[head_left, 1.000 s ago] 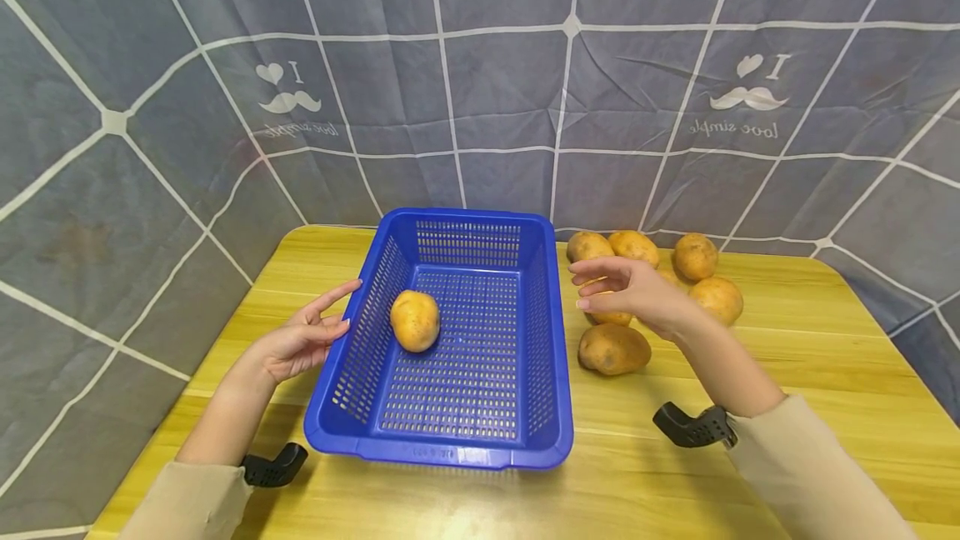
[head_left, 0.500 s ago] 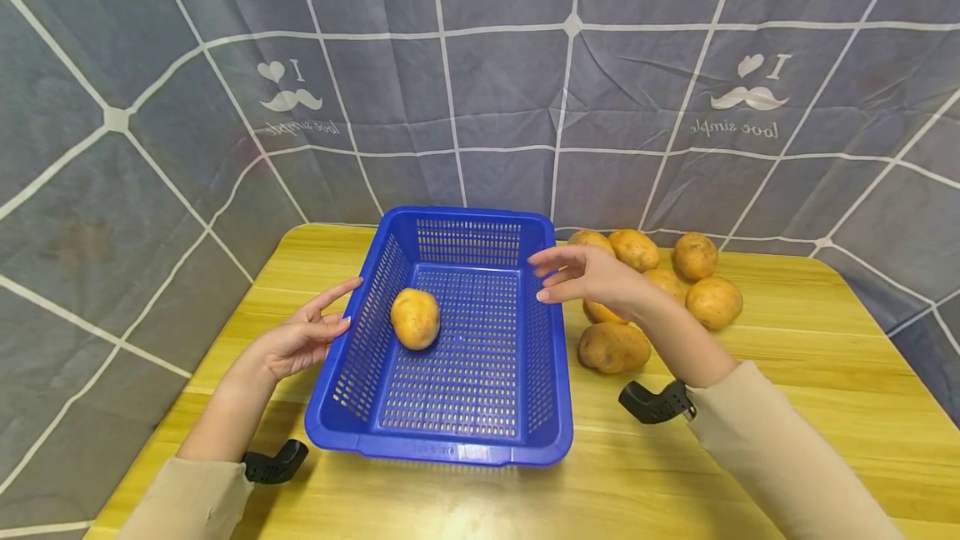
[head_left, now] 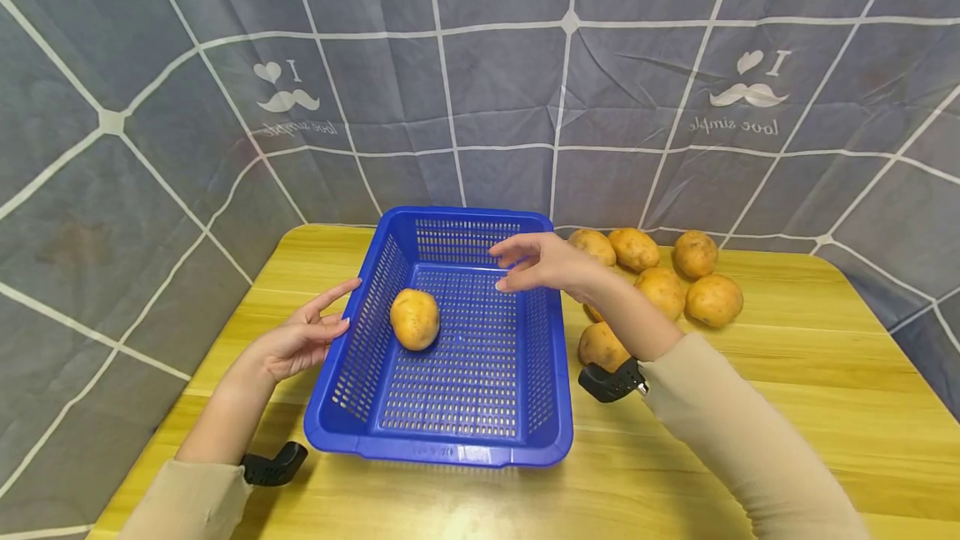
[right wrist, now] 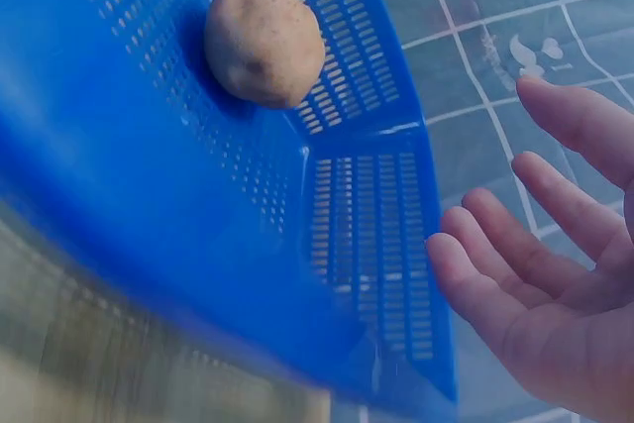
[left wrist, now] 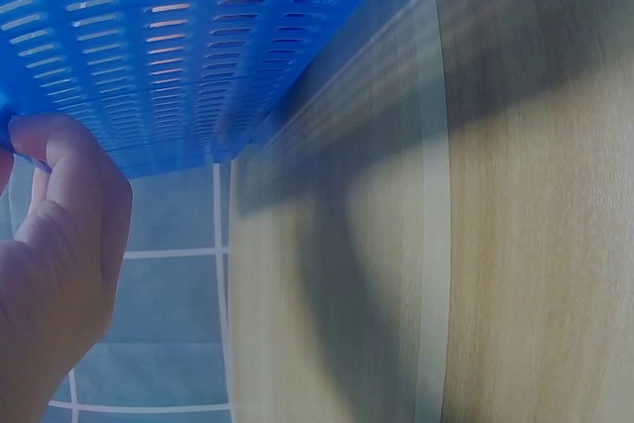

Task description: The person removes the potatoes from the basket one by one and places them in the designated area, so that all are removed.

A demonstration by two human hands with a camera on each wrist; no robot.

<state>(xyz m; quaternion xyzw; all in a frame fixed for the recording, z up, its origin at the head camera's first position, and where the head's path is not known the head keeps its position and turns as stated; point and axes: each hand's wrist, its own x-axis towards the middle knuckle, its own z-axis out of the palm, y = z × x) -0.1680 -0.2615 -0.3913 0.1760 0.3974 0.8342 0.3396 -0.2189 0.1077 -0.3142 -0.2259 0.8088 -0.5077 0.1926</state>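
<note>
The right hand (head_left: 542,262) has been carried leftward from the loose potatoes (head_left: 660,277) to above the blue basket (head_left: 552,357), fingers spread, nothing held. One potato (head_left: 415,319) lies inside. The left hand (head_left: 300,338) rests, fingers relaxed, against the basket's left wall. "I love simple" is printed, mirrored, on the backdrop (head_left: 742,94) behind the bench (head_left: 787,373).

The left hand (head_left: 300,340) is held low at the left side, palm turned toward the middle, with its fingers (head_left: 335,294) relaxed and only a little bent; it holds nothing. The left forearm comes from the lower left in a beige sleeve. The right hand (head_left: 536,263) is raised higher and reaches toward the middle, its fingers (right wrist: 505,264) spread and loose, nothing in them. The right forearm comes from the lower right, also in a beige sleeve.
</note>
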